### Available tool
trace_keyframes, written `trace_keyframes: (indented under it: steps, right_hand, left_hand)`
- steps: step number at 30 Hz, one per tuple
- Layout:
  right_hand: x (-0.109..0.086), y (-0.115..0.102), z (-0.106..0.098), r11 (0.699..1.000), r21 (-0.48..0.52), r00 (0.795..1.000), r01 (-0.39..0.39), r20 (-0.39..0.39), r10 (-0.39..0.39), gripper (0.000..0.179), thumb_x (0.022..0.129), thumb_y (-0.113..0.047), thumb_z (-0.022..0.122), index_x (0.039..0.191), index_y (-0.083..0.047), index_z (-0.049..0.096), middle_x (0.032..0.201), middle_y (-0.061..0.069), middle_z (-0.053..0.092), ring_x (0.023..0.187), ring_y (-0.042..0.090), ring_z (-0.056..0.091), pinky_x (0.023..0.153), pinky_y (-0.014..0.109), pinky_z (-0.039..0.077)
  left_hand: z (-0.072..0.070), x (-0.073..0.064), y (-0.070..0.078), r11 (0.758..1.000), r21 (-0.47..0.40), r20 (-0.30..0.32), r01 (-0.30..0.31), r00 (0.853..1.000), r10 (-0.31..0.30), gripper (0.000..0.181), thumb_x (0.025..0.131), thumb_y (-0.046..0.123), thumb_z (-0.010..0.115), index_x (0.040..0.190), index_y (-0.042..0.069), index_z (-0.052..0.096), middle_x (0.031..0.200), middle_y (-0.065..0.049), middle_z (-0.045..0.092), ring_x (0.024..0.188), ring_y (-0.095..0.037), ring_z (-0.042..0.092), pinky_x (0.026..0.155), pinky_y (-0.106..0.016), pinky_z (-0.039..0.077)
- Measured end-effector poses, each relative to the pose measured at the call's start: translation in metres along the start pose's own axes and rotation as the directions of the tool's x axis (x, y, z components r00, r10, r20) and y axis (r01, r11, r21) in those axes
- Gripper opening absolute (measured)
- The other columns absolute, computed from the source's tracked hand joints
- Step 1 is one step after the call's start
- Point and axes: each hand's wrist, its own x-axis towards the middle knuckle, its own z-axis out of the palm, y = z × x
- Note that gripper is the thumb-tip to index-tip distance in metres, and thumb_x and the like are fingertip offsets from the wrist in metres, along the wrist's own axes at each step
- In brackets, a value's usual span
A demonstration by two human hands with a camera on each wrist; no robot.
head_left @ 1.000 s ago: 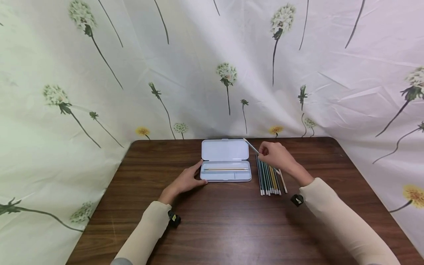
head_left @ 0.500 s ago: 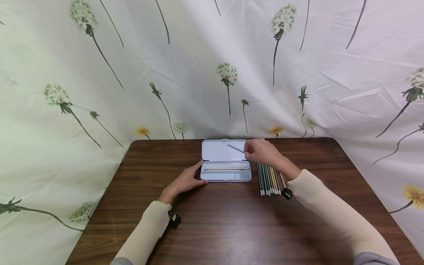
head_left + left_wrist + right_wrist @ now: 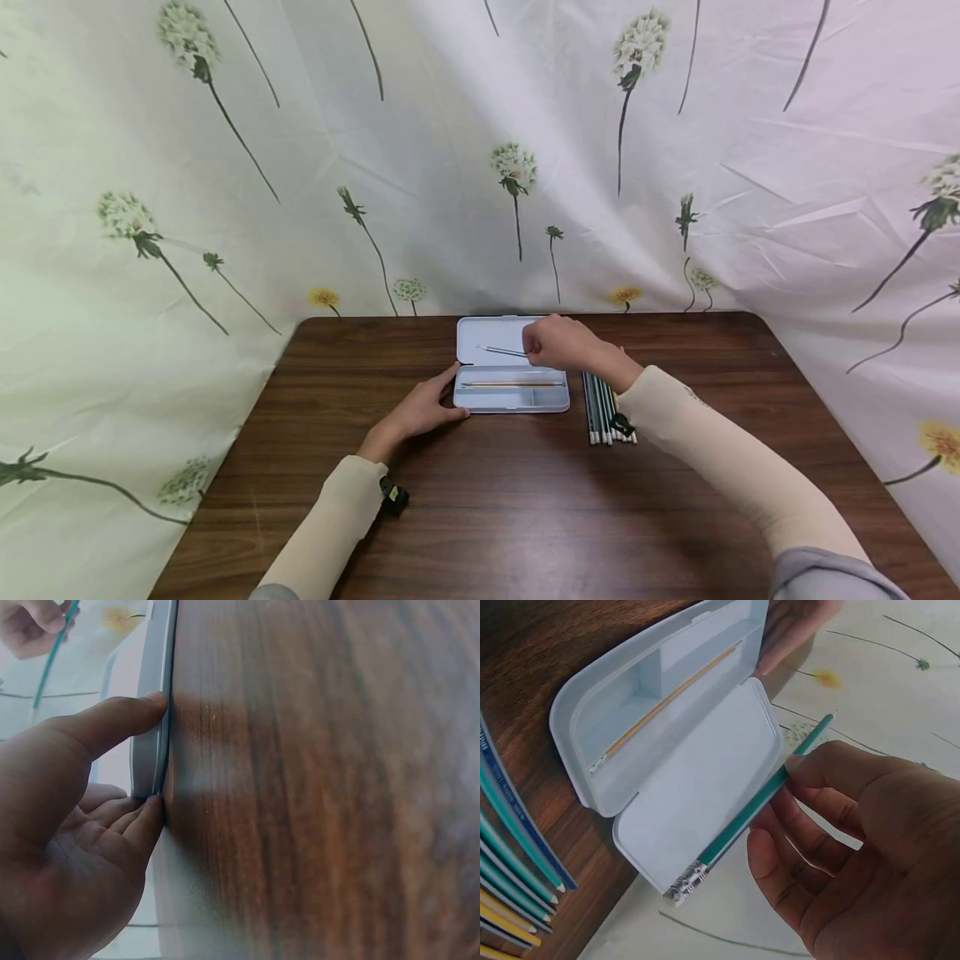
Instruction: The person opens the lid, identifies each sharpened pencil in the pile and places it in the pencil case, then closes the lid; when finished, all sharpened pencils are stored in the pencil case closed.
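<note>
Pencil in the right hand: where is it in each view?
Head: held pencil just right of centre, below mid-height, seen against the open lid.
Left wrist: held pencil at upper left, slanting.
Right wrist: held pencil across the middle, diagonal.
Shared landmark: the pale pencil case.

Bright head view; pale glare on tabletop (image 3: 517, 537), green-to-pink cast across curtain (image 3: 442, 167); left wrist view hazy, soft.

indoors, room type unclear | wood-grain table (image 3: 517, 517) | dandelion-print cloth (image 3: 442, 183) behind
</note>
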Motion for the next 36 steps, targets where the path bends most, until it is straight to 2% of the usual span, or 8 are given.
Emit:
trace_keyframes:
  steps: [6,13,17,23,26,30,36]
  right_hand:
    - [0.016,-0.008,0.012,0.997,-0.054,0.998,0.053,0.034,-0.051,0.006,0.097,-0.013,0.071,0.094,-0.014,0.076,0.092,0.0,0.075,0.085,0.016,0.067,0.078,0.038,0.058]
    - [0.03,-0.014,0.031,0.999,-0.038,0.996,-0.027,0.084,0.03,0.005,0.099,-0.013,0.073,0.099,-0.013,0.077,0.097,0.001,0.076,0.086,0.016,0.066,0.079,0.038,0.058]
    - [0.036,-0.011,0.047,0.998,-0.037,0.995,-0.043,0.089,0.046,0.005,0.1,-0.014,0.074,0.101,-0.012,0.078,0.099,0.003,0.077,0.085,0.017,0.065,0.081,0.039,0.058]
    - [0.038,-0.011,0.067,0.996,-0.078,0.997,-0.047,0.065,0.052,0.008,0.102,-0.014,0.072,0.096,-0.012,0.077,0.091,0.001,0.074,0.078,0.015,0.059,0.074,0.035,0.056]
    - [0.036,-0.012,0.074,0.991,-0.126,0.998,-0.034,0.041,0.04,0.009,0.103,-0.014,0.071,0.099,-0.012,0.079,0.094,0.001,0.075,0.078,0.014,0.06,0.074,0.034,0.057]
    - [0.033,-0.013,0.076,0.987,-0.162,1.0,-0.017,0.02,0.021,0.013,0.104,-0.013,0.069,0.105,-0.012,0.082,0.102,0.002,0.078,0.083,0.014,0.064,0.077,0.034,0.06]
    - [0.029,-0.013,0.076,0.987,-0.158,1.0,-0.004,0.018,0.007,0.016,0.104,-0.009,0.068,0.103,-0.013,0.083,0.104,0.001,0.079,0.088,0.015,0.068,0.08,0.038,0.061]
  left_hand:
    - [0.0,-0.001,0.0,1.0,-0.008,0.004,-0.002,1.0,0.002,0.096,0.097,0.024,0.081,0.17,0.006,0.022,0.174,-0.017,0.029,0.159,-0.033,0.036,0.126,-0.05,0.038]
    - [0.0,-0.001,-0.001,1.0,-0.03,-0.001,-0.011,1.0,0.011,0.095,0.097,0.022,0.081,0.17,0.004,0.022,0.174,-0.018,0.029,0.158,-0.033,0.037,0.125,-0.051,0.038]
    - [0.0,-0.002,-0.001,1.0,-0.029,0.004,-0.009,1.0,0.009,0.095,0.097,0.023,0.08,0.17,0.005,0.022,0.175,-0.018,0.029,0.158,-0.033,0.039,0.125,-0.05,0.039]
    - [0.0,-0.002,-0.001,1.0,-0.025,0.005,0.0,1.0,0.001,0.095,0.098,0.024,0.08,0.17,0.006,0.022,0.175,-0.017,0.029,0.158,-0.033,0.039,0.125,-0.05,0.04]
    - [0.0,-0.002,-0.001,0.999,-0.031,0.007,0.01,1.0,-0.01,0.095,0.098,0.024,0.08,0.17,0.006,0.022,0.175,-0.017,0.029,0.158,-0.033,0.039,0.125,-0.05,0.04]
    - [0.0,-0.002,0.0,0.999,-0.03,0.003,0.019,1.0,-0.019,0.094,0.097,0.024,0.08,0.17,0.006,0.022,0.174,-0.018,0.03,0.158,-0.033,0.039,0.125,-0.051,0.039]
    - [0.0,-0.002,0.001,1.0,-0.013,0.004,0.015,1.0,-0.015,0.094,0.098,0.025,0.08,0.17,0.007,0.023,0.174,-0.018,0.03,0.158,-0.034,0.037,0.126,-0.052,0.038]
